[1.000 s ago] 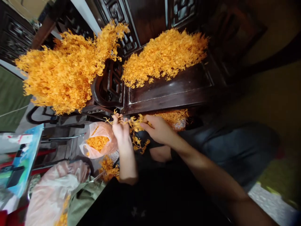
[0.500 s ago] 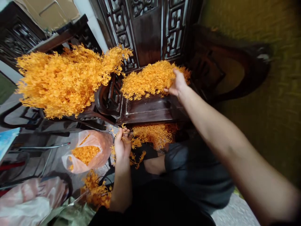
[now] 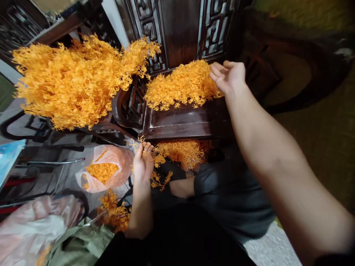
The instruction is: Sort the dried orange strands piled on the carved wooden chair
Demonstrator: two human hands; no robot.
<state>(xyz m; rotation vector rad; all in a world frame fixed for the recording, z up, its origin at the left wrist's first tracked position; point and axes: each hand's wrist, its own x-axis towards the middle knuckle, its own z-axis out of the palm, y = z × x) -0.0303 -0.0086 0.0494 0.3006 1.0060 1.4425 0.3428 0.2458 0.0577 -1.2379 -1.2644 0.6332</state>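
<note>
In the head view, my left hand [image 3: 142, 162] is closed around a thin, branching orange plastic stem [image 3: 141, 139], held in front of the chair seat. The stem looks bare, its forked tips sticking out above the fingers. My right hand [image 3: 229, 77] is open, fingers pointing left, at the right end of a pile of orange artificial flower sprigs [image 3: 181, 87]. Whether the fingertips touch the pile is hard to tell. That pile lies along the back of a dark wooden chair seat [image 3: 180, 123].
A larger orange heap [image 3: 69, 81] rests left of the chair's armrest [image 3: 122, 111]. More bare orange stems [image 3: 183, 153] sit below the seat edge. An open pinkish plastic bag [image 3: 124, 166] holds small orange pieces on the floor. Other bags [image 3: 33, 229] lie lower left.
My right hand has moved right and up, from the pile's front to its right end, and its fingers have spread. The left hand still grips the stem. The view has shifted slightly.
</note>
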